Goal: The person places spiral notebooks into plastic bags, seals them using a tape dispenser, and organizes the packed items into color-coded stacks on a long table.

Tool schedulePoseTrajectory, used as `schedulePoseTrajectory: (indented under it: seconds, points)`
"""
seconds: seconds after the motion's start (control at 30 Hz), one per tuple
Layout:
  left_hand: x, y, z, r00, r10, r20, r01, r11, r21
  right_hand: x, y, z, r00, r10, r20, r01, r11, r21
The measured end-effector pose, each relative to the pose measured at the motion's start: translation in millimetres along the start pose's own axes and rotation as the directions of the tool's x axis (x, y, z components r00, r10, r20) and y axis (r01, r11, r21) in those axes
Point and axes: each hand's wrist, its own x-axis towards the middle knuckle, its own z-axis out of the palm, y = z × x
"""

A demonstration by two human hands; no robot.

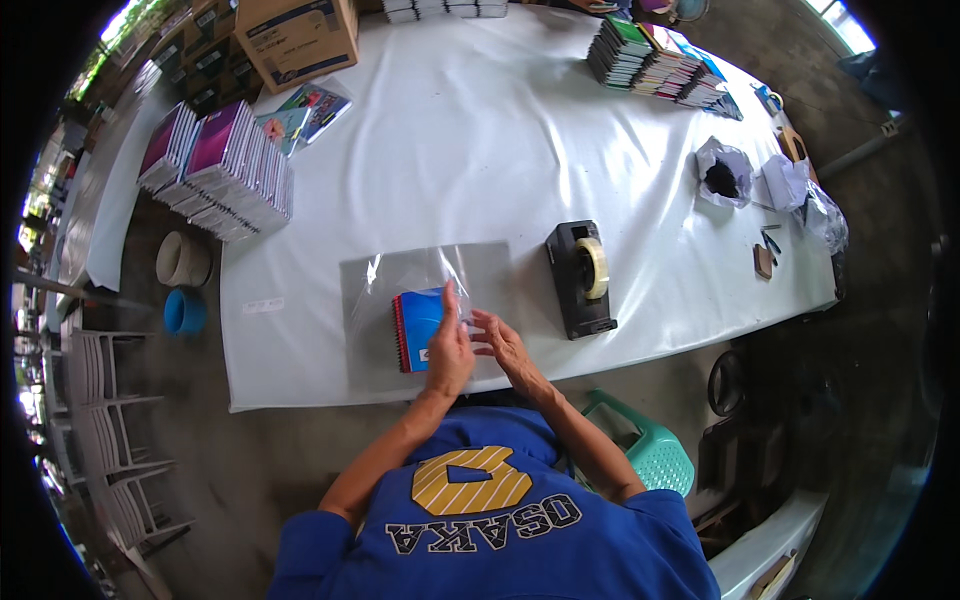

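A small blue spiral notebook (412,318) with a red coil along its left side lies near the front edge of the table. Clear plastic film (450,262) rises and glints around its top and right side. My left hand (450,345) is edge-on over the notebook's right side, its fingers stretched out away from me. Just to the right, my right hand (503,348) has its fingers apart, pointing at the left hand beside the film. Whether either hand pinches the film is hard to make out. Under the notebook is a grey rectangular sheet (365,345).
A black tape dispenser (562,262) stands right of my hands. Notebook stacks rise at the left (235,165) and far right (650,65). Cardboard boxes (300,40) sit at the back left. A bag-lined container (722,172) is at right, a green stool (655,450) below the table edge.
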Motion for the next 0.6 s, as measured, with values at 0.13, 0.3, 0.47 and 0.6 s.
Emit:
schedulePoseTrajectory:
  seconds: [0.13,0.3,0.47,0.6]
  points:
    - [4,-32,-60,0.966,0.177,-0.191,-0.094,0.921,0.379,-6,-3,23,0.966,-0.235,-0.107,0.163,0.876,-0.454]
    - [7,-62,-80,0.921,-0.375,-0.110,0.368,0.927,-0.074,-13,-15,47,0.971,-0.239,0.032,0.162,0.547,-0.821]
    - [19,-86,-66,0.955,-0.295,-0.014,0.287,0.939,-0.189,-13,-7,58,0.854,-0.442,0.274,0.302,-0.007,-0.953]
    - [19,-103,-62,0.963,-0.265,-0.057,0.260,0.962,-0.081,-22,-14,65,0.833,-0.383,0.400,0.423,-0.028,-0.906]
